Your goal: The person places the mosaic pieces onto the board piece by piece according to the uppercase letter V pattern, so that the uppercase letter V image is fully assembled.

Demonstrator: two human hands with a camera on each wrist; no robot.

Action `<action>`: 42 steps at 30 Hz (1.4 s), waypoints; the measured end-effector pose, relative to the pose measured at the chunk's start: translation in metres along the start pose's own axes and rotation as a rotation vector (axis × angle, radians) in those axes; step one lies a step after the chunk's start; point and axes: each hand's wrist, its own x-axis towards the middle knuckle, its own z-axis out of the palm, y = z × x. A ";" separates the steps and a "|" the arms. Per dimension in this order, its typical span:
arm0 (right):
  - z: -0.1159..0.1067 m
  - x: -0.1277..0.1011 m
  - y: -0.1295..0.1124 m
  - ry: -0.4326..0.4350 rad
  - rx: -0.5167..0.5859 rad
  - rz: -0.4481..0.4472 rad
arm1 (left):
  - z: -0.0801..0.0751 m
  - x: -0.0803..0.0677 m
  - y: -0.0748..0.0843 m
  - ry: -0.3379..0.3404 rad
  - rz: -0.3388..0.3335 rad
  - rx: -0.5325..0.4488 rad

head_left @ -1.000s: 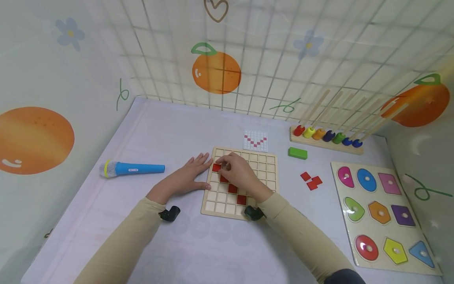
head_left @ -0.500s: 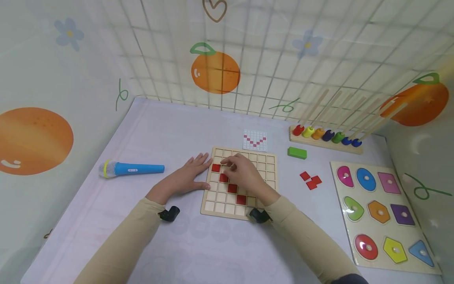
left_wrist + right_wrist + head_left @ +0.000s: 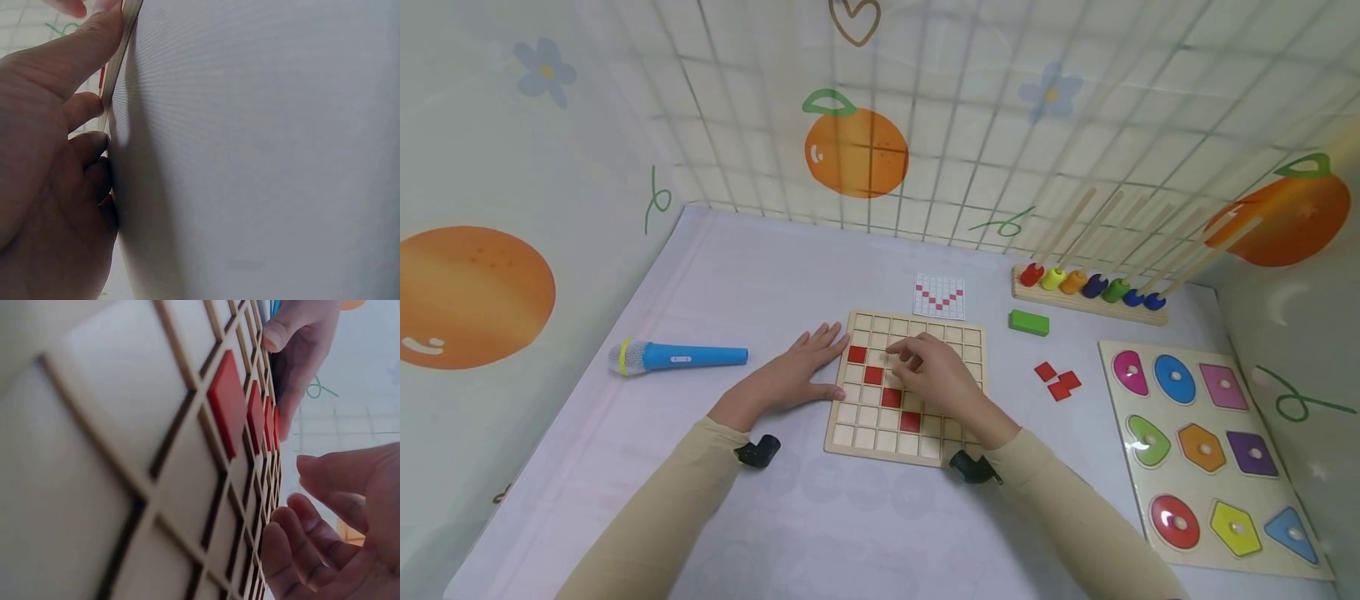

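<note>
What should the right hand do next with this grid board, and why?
Probably reach for the loose red tiles. The right hand holds nothing; the grid board shows four red squares, half the V on the pattern card.

Soft, even light fills the booth, and shadows stay faint. The head view bends towards its edges. Both wrist views sit so close that nearby surfaces blur.
</note>
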 end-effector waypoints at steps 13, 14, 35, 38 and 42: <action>-0.012 -0.024 0.018 0.027 0.032 0.038 | 0.000 -0.001 0.001 0.003 0.007 0.001; -0.013 -0.026 0.020 0.033 0.031 0.041 | 0.000 -0.001 0.001 0.002 0.006 -0.001; -0.044 -0.059 0.066 0.099 0.005 0.193 | 0.000 0.000 0.002 -0.005 -0.008 0.003; -0.050 -0.064 0.073 0.113 -0.001 0.210 | 0.000 -0.001 0.003 -0.003 -0.010 0.002; -0.057 -0.068 0.080 0.142 -0.019 0.227 | -0.001 -0.001 0.004 -0.002 -0.014 0.004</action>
